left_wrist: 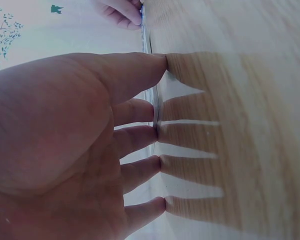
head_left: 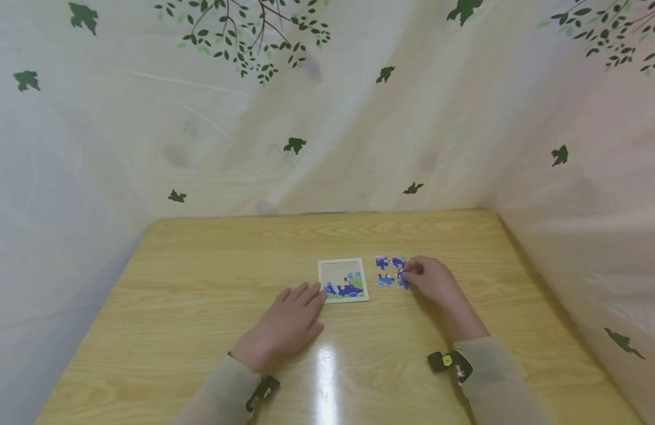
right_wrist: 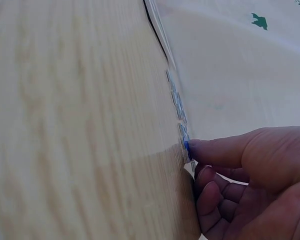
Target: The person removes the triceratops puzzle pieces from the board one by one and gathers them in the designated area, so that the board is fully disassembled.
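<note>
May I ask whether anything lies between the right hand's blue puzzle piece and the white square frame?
Yes: another blue jigsaw piece lies flat between the blue puzzle piece at the right hand and the white square frame.

The bench (head_left: 210,260) has a light wood grain and rounded far corners. Pale cloth (head_left: 359,124) hangs, softly creased, behind its far edge and along its left and right edges, printed with scattered green shapes (head_left: 294,145) and, higher up, leafy branches (head_left: 264,18). A white glare (head_left: 326,386) streaks toward the near edge.
</note>
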A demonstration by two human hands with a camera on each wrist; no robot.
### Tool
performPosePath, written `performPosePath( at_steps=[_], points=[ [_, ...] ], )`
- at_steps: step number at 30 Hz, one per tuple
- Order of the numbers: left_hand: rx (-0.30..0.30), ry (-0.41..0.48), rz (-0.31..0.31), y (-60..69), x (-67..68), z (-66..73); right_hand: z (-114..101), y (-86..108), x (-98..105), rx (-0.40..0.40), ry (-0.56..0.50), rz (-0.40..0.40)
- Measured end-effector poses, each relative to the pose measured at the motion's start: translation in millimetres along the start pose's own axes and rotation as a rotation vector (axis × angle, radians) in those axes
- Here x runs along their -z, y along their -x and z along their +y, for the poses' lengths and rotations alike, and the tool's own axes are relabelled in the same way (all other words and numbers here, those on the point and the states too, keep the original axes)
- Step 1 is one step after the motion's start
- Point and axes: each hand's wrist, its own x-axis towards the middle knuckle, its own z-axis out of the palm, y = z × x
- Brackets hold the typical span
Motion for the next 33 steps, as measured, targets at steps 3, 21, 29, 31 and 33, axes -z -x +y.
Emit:
performPosePath(
  at_steps=[3, 21, 29, 31, 33],
  points=[
    [-0.001, 0.003, -0.001, -0.2, 0.3, -0.3, -1, -0.2, -1, -0.002, 0.015, 0.006],
    [-0.003, 0.004, -0.001, 0.5, -0.2, -0.9, -6, -0.3, 0, -0.022, -0.025, 0.045],
    [-0.004, 0.009, 0.003, 1.2, 1.1, 0.0, -33, -3.1, -8, 0.102, -0.087, 0.047],
    [-0.003, 0.009, 0.000, 1.3, 1.4, 0.1, -40, -3.9, -12, 0.160, -0.097, 0.029],
    [-0.002, 0.012, -0.003, 1.3, 1.4, 0.0, -46, -4.5, -17, 0.194, -0.106, 0.010]
  ],
)
